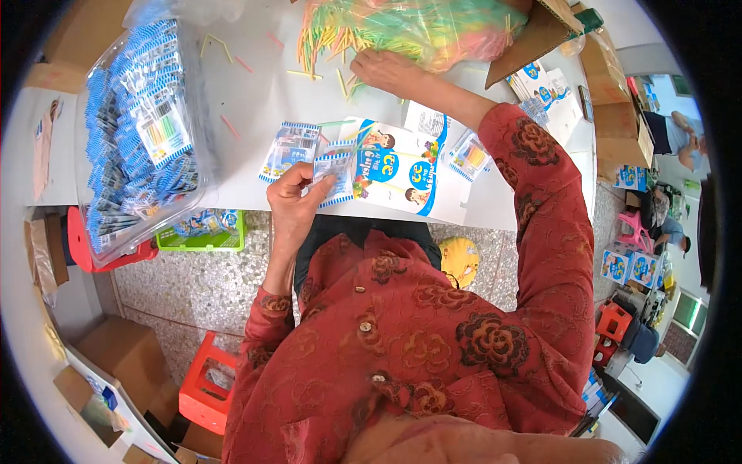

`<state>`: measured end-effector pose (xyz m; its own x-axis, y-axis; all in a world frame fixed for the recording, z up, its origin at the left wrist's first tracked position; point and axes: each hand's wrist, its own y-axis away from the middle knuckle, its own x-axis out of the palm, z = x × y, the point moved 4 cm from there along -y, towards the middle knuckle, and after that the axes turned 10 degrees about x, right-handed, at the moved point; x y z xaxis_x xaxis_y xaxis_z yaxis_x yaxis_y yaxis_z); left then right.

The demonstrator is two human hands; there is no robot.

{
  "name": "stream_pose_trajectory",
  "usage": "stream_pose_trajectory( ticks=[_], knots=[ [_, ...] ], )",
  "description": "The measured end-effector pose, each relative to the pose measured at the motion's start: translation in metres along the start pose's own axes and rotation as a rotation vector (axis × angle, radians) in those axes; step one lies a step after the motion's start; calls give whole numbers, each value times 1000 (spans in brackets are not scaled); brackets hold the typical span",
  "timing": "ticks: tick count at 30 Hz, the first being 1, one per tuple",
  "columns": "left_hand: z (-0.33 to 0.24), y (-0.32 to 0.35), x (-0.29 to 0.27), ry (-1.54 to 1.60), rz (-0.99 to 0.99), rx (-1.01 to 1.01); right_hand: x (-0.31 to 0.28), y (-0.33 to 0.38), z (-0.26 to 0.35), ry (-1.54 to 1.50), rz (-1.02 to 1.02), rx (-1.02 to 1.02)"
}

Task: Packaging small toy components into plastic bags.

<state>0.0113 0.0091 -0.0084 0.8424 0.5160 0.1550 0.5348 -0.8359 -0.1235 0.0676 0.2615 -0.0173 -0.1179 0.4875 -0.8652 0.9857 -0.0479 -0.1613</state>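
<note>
My left hand (296, 193) pinches a small blue-and-white plastic packet (334, 172) between thumb and fingers, over the table's near edge. A similar packet (287, 147) lies just beyond it, with pale straws by its upper edge. My right hand (390, 72) is stretched out to the near edge of a heap of thin yellow, green and pink straws (332, 35), its fingers bent together and the fingertips hidden. The heap spills from a clear plastic bag (456, 27). Between my hands lies a flat printed white, blue and yellow carton (402, 174).
On the left, a clear plastic tub (202, 166) holds many blue-striped packets. Loose straws (230, 126) are scattered over the white table (247, 85). A cardboard box flap (518, 50) stands beyond my right forearm. Below are a green basket (205, 242) and a red stool (207, 387).
</note>
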Motion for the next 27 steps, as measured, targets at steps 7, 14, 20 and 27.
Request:
stream_pose_trajectory(
  ticks=[7,14,20,27],
  knots=[
    [-2,0,4,13,-6,13,8,3,-3,-49,-27,18],
    [1,4,0,-32,-10,20,-17,9,-33,-358,-177,220],
    [-5,3,8,3,-5,27,-30,37,-59,-1169,-192,830],
    [-11,3,13,-25,14,18,-21,73,-11,-1222,-197,816]
  ],
)
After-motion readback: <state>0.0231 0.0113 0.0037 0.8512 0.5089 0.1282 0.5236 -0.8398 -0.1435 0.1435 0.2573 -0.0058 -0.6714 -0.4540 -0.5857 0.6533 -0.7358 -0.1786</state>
